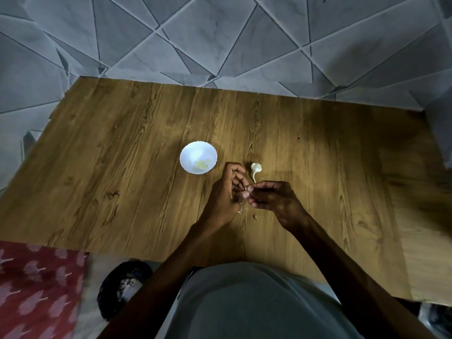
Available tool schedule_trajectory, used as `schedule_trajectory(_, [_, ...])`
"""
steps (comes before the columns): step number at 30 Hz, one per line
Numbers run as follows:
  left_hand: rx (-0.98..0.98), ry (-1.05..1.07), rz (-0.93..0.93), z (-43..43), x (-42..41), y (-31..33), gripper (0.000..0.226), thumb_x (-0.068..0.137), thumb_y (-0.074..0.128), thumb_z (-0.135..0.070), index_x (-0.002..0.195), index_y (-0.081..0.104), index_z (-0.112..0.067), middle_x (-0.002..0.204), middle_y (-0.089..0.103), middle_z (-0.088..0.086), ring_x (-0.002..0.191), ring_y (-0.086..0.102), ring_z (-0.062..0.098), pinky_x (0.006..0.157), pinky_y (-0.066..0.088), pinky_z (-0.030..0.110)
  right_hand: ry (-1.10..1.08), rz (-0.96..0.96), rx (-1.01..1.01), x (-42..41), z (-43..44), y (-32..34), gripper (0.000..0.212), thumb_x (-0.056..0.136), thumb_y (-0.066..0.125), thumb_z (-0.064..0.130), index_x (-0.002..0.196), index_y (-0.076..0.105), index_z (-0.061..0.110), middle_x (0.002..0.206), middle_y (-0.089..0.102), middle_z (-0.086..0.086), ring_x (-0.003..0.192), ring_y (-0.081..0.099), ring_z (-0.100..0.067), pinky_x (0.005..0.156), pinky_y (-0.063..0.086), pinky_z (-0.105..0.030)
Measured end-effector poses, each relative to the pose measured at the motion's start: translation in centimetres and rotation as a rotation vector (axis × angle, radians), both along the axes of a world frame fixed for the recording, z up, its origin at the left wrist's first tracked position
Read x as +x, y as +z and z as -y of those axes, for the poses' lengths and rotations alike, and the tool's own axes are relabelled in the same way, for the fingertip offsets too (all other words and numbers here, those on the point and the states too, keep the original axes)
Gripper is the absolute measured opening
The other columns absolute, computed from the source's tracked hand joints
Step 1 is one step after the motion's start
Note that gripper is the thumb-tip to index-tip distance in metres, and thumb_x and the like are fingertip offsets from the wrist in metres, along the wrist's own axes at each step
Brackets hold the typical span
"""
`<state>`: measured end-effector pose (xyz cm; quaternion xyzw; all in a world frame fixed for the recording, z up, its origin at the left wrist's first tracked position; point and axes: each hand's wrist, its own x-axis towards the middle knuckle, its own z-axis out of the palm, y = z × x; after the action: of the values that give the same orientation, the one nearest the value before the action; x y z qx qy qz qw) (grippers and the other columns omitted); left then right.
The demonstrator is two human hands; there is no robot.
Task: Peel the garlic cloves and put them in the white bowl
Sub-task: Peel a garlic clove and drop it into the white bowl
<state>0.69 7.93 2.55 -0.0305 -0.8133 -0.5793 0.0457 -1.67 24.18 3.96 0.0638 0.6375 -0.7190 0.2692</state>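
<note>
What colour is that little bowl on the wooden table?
The bowl is plain white, with pale yellow pieces inside; the head view shows it best.

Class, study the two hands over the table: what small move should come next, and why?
Probably pull the skin off the clove pinched between the left hand and right hand; it isn't in the white bowl yet, and skin scraps lie beneath.

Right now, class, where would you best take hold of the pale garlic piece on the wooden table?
Pinch the pale garlic piece by its rounded head, from above; its thin, curved tail looks too flimsy for a grip.
</note>
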Motion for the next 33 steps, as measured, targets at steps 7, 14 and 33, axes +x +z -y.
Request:
schedule_trajectory(7, [0.089, 0.14, 0.05, 0.4, -0.3, 0.4, 0.041, 0.076, 0.072, 0.007, 0.105, 0.05, -0.011, 0.08, 0.071, -0.001, 0.08, 0.07, 0.013, 0.074, 0.056, 0.029, 0.072, -0.055, -0.035, -0.7, -0.7, 0.1, 0.029, 0.083, 0.072, 0.005, 0.109, 0.069, -0.008, 0.102, 0.072, -0.023, 0.091, 0.072, -0.029, 0.076, 0.059, -0.032])
schedule_trajectory(14, [0.319, 0.184, 0.344, 0.5, -0.6, 0.7, 0.044, 0.07, 0.078, -0.016, 0.106, 0.052, -0.015, 0.085, 0.075, 0.004, 0.086, 0.072, 0.02, 0.085, 0.057, 0.048, -0.007, -0.171, 0.063, -0.9, -0.4, 0.2, 0.023, 0.079, 0.075, 0.0, 0.1, 0.072, -0.007, 0.092, 0.072, -0.026, 0.087, 0.07, -0.039, 0.08, 0.059, -0.044])
schedule_trajectory(33, [0.142, 0.165, 0.339, -0.2, -1.3, 0.2, 0.027, 0.072, 0.08, -0.015, 0.091, 0.061, -0.018, 0.082, 0.07, 0.001, 0.081, 0.067, 0.014, 0.076, 0.056, 0.036, 0.031, -0.119, 0.139, -1.7, -0.2, 0.2, 0.023, 0.084, 0.074, 0.003, 0.107, 0.071, 0.0, 0.09, 0.075, -0.017, 0.081, 0.074, -0.029, 0.069, 0.06, -0.03])
